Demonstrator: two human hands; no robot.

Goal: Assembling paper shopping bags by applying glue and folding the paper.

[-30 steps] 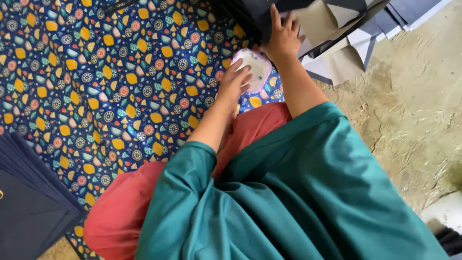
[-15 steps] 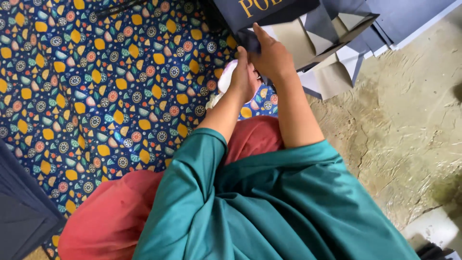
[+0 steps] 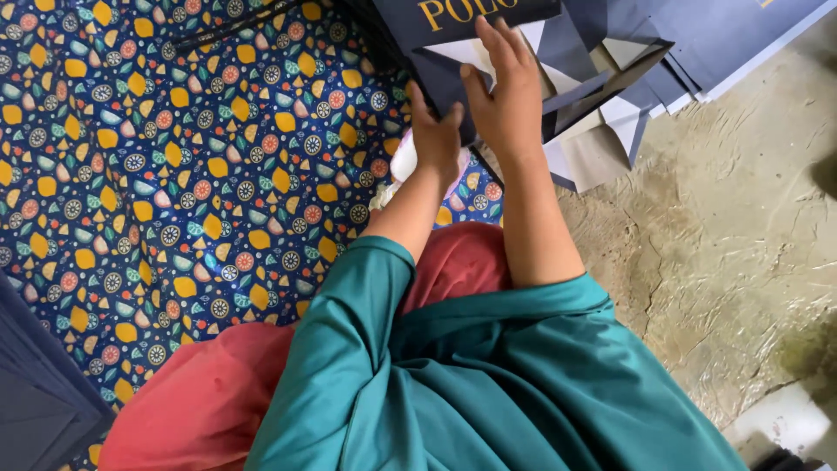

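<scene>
Navy-blue folded paper bag with gold lettering and a pale inner fold (image 3: 475,35), top item of a loose stack on the floor: we hold it with both hands. Our left hand (image 3: 436,135) is closed narrow on the bag's lower left edge, thumb on top, fingers tucked beneath and out of sight. Our right hand (image 3: 508,96) lies spread and flat on the bag's pale folded flap, fingers pointing away from us, pressing rather than pinching. The bag thus sits directly under and between the hands, at arm's reach ahead of our knees. In our judgement, handling goes best with the flat hand kept steady as the anchor and the pinching hand working along the crease, so the paper folds cleanly and does not buckle. Further items: more navy paper bags and grey-white flaps (image 3: 628,96) fanned out just beside and under it, to the right; a small white and pink object (image 3: 404,166) partly hidden below the left wrist, kind not clear; a dark patterned floor mat with yellow and orange motifs (image 3: 174,174); bare rough concrete floor (image 3: 724,235); teal sleeves and a red garment over our lap.
</scene>
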